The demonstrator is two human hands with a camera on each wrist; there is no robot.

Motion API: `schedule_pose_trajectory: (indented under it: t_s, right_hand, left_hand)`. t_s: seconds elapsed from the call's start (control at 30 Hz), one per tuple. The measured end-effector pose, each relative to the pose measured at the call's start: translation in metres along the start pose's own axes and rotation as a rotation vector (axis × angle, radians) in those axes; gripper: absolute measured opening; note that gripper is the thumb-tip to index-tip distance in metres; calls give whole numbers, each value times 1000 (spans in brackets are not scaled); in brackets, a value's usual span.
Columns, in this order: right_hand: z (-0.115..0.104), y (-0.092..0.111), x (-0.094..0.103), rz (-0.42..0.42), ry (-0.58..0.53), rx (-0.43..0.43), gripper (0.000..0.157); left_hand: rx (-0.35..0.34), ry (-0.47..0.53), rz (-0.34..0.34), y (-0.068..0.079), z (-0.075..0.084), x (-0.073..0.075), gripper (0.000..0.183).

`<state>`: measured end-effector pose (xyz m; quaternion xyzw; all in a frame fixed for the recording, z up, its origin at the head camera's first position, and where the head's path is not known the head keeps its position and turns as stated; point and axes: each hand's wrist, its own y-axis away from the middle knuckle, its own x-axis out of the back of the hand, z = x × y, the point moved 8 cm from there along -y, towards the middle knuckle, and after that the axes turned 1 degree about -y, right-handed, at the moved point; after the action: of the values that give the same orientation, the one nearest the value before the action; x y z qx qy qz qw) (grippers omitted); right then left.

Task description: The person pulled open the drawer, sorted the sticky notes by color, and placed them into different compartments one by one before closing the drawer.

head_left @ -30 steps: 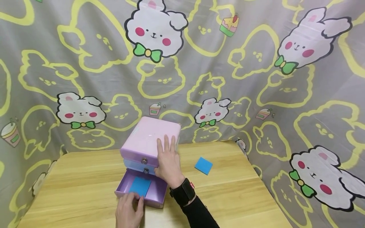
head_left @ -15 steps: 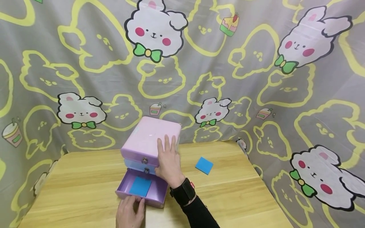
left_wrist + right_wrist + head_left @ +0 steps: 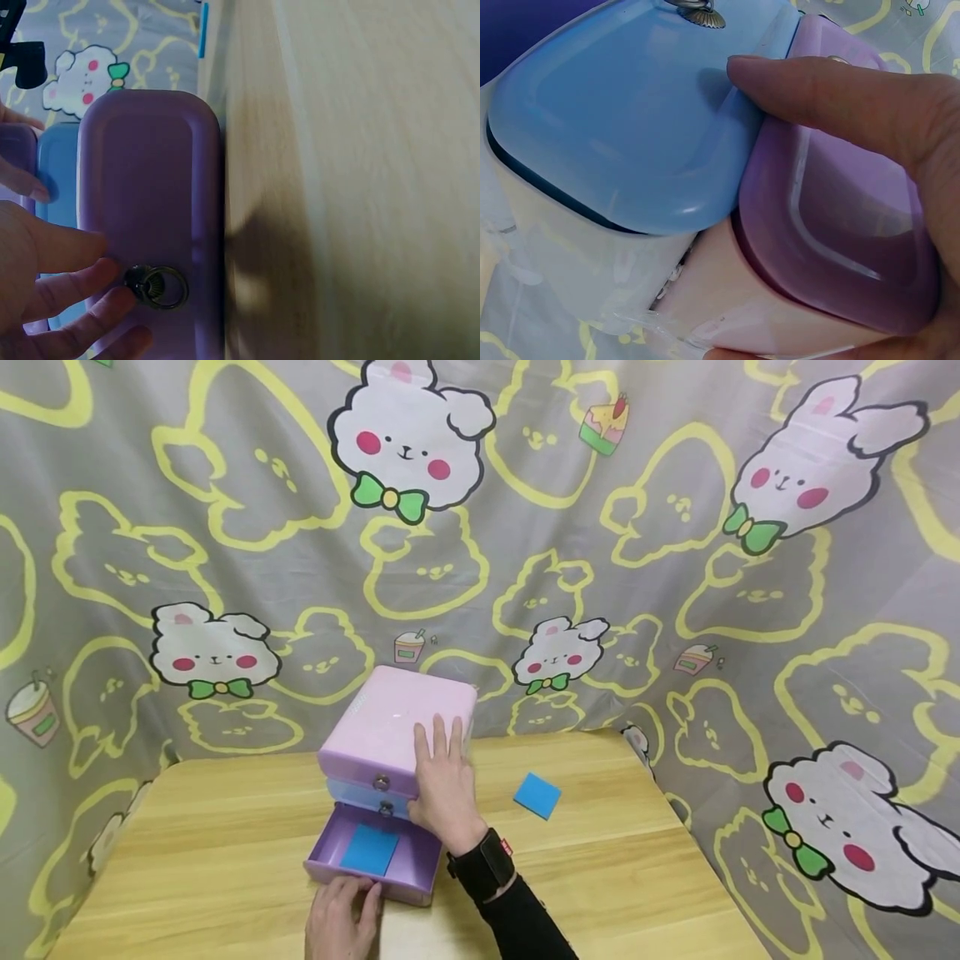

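A small chest of drawers with a pink top [image 3: 386,706] stands on the table. Its lowest purple drawer [image 3: 411,857] is pulled out, with a flat blue square [image 3: 369,849] lying inside. My left hand [image 3: 341,920] touches that drawer's front. In the left wrist view its fingertips lie beside the metal ring pull [image 3: 169,287], and the thumb is near the upper edge. My right hand [image 3: 446,789] rests over the chest's right front corner, fingers extended on top. Its thumb [image 3: 810,90] lies across the purple top drawer, the tip at the blue middle drawer [image 3: 630,127].
Another blue square [image 3: 537,796] lies on the wooden table [image 3: 600,860] to the right of the chest. A patterned grey curtain [image 3: 675,593] surrounds the table at the back and sides. A black watch [image 3: 483,867] is on the right wrist.
My left fingers have shifted from the drawer's front rim, by the blue square, to its outer front. The right hand stays on the chest, and the drawer is about as far out as before.
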<state>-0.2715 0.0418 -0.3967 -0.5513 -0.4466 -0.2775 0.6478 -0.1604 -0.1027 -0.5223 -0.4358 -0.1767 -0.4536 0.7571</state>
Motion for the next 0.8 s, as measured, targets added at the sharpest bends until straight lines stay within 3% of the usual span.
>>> schedule_pose_trajectory:
  t_s: [0.8]
  right_hand:
    - [1, -2, 3, 15, 4, 7, 118]
  left_hand:
    - [-15, 35, 45, -7, 9, 3, 12]
